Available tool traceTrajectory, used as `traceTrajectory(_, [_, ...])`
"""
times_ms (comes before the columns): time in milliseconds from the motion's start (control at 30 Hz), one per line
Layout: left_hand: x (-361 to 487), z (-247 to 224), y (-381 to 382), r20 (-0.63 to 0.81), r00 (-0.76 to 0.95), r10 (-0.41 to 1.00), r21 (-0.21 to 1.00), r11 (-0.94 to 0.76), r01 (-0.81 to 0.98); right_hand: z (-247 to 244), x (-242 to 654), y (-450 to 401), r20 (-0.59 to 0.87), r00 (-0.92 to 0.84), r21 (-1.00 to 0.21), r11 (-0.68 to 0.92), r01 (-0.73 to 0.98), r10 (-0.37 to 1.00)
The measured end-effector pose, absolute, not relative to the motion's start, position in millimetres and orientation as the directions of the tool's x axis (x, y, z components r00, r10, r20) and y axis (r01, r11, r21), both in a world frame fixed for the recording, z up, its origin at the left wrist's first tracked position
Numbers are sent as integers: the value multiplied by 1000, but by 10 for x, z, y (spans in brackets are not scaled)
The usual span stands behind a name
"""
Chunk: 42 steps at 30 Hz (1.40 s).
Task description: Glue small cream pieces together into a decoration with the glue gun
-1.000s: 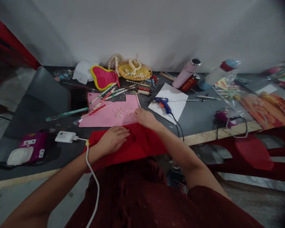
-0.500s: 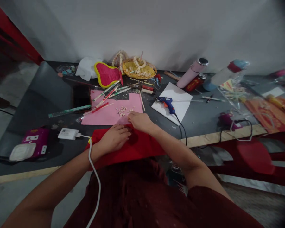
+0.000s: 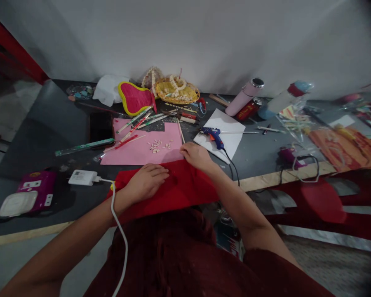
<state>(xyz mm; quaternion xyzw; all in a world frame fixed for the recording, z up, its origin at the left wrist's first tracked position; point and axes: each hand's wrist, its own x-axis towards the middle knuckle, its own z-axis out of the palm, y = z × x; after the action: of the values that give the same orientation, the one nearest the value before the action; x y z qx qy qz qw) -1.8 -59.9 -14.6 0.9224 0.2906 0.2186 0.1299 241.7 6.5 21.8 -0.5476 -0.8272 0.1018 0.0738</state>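
Observation:
My left hand (image 3: 149,180) lies flat on the left part of a red cloth (image 3: 179,187) at the table's front edge, fingers stretched out. At the cloth's upper right, my right hand (image 3: 195,155) is closed, its fingertips by the right edge of a pink sheet (image 3: 132,154); whatever they hold, if anything, is too small to make out. Several small pale pieces (image 3: 155,146) are scattered on the pink sheet, left of my right hand. Thin sticks in wrappers (image 3: 136,123) cross the sheet's upper left.
Right of the sheet, a blue glue gun (image 3: 214,136) rests on white paper (image 3: 235,134). Behind are a yellow basket (image 3: 176,100), a pink flask (image 3: 244,97) and a red can (image 3: 250,109). A white charger (image 3: 83,177) and purple box (image 3: 45,185) are at the left.
My right hand has moved right, from the lower middle of the pink sheet to its right edge. My left hand stays on the cloth. The whole view has shifted slightly.

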Motion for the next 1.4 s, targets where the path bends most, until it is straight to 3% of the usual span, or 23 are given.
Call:
traceTrajectory(167, [-4,-114,-605,323,726,607,374,-786,492,174,2465,58,-8,-409,-216,398,892,913])
traceTrajectory(367, [2,-119,-595,317,730,605,379,-786,487,139,2369,32,-49,-331,-82,326,942,942])
traceTrajectory(467, [4,-115,-588,322,729,603,393,-786,477,229,2361,-13,57,-255,-141,261,955,965])
traceTrajectory(533, [4,-106,-584,328,733,596,397,-791,466,309,2371,-94,114,-286,-210,304,929,951])
traceTrajectory(667, [2,-87,-583,311,746,589,396,-794,462,376,2343,-362,39,-542,-313,526,791,839])
traceTrajectory(767, [0,-84,-586,323,744,585,387,-799,460,313,2270,-526,-14,-612,-305,579,756,791])
traceTrajectory(933, [2,-81,-595,320,750,579,357,-807,471,212,2171,-556,-59,-586,-189,567,802,809])
traceTrajectory(1100, [9,-44,-605,273,780,563,345,-814,467,316,2208,-381,49,-398,-269,396,878,916])
traceTrajectory(1267, [-81,101,-570,270,749,605,515,-748,418,483,2469,-297,183,-248,-323,297,899,951])
traceTrajectory(1400, [-284,376,-459,302,461,835,745,-508,433,480,2824,-369,244,-58,-318,136,938,968])
